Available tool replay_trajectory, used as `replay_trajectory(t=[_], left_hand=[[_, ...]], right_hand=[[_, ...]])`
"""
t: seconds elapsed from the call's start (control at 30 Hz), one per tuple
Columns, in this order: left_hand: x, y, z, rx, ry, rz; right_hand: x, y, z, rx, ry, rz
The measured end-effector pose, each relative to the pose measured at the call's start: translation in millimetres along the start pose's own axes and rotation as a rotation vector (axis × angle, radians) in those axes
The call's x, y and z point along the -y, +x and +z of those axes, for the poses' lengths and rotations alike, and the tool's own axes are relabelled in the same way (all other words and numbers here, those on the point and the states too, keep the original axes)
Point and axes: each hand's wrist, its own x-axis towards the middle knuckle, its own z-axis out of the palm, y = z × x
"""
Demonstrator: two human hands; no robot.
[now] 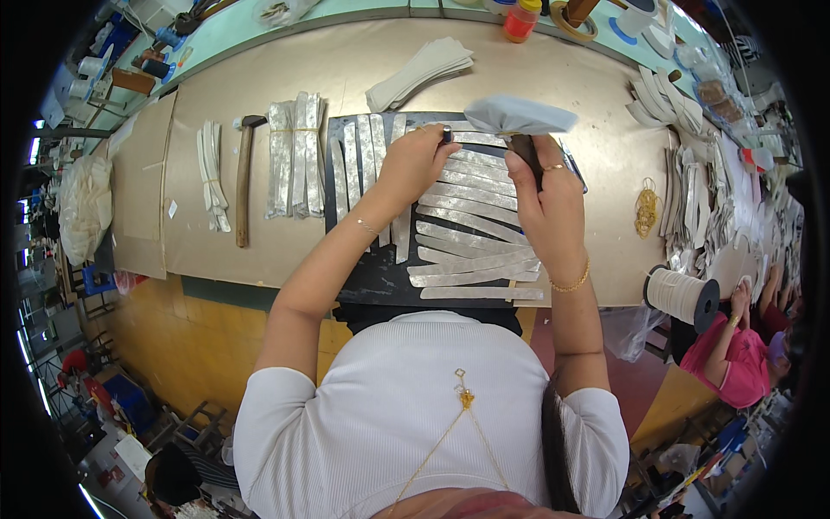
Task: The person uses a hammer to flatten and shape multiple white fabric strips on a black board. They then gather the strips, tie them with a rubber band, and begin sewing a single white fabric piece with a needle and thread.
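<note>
My right hand (545, 203) grips the dark handle of a tool whose head is wrapped in pale grey cloth (519, 113), held above a dark mat (380, 268). My left hand (415, 160) pinches a small dark object at the tool's near end, over the mat. Several shiny silver strips (471, 233) lie in rows across the mat below both hands. More silver strips (359, 156) lie upright on the mat's left part.
A hammer (244, 177) lies left of a tied bundle of silver strips (294, 151). White strips (212, 173) and a beige stack (419, 73) rest on the brown table. A spool of white cord (683, 296) stands at right; another person in pink (735, 359) sits beyond.
</note>
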Motion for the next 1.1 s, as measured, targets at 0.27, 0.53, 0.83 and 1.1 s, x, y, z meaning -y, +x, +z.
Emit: replay_trajectory(t=[0.27,0.53,0.83,1.1], left_hand=[[-2.6,-2.3,-0.4,-0.004,0.010,0.104],[3.6,1.0,3.0,-0.018,0.026,0.104],[4.2,-2.0,-11.7,0.024,-0.408,-0.279],[10.5,-23.8,-2.0,-0.007,-0.510,-0.277]], right_hand=[[-17.1,-3.4,22.9,0.130,-0.208,-0.154],[-0.1,-8.9,-0.5,0.040,0.041,0.083],[-9.0,-17.3,-5.7,-0.016,0.161,0.182],[-10.5,-21.2,0.2,0.032,0.134,0.151]])
